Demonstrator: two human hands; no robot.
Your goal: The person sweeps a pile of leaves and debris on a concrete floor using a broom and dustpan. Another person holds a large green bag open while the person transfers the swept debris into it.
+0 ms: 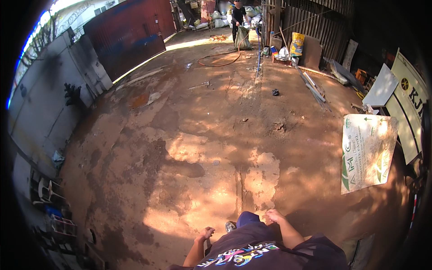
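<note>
Fingers point(211, 231) curl loosely apart on the left hand point(206, 233), unclear on the right hand point(273, 216), which is nearer the white panel point(368, 153) ahead-right.

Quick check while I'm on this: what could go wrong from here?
The looped orange hose lies on the ground near the other person and the sack, so it might catch a foot. Ahead of the wearer, the patchy, worn ground could make footing unsure. Farther off to the right, long bars lie loose and may trip anyone passing.
</note>
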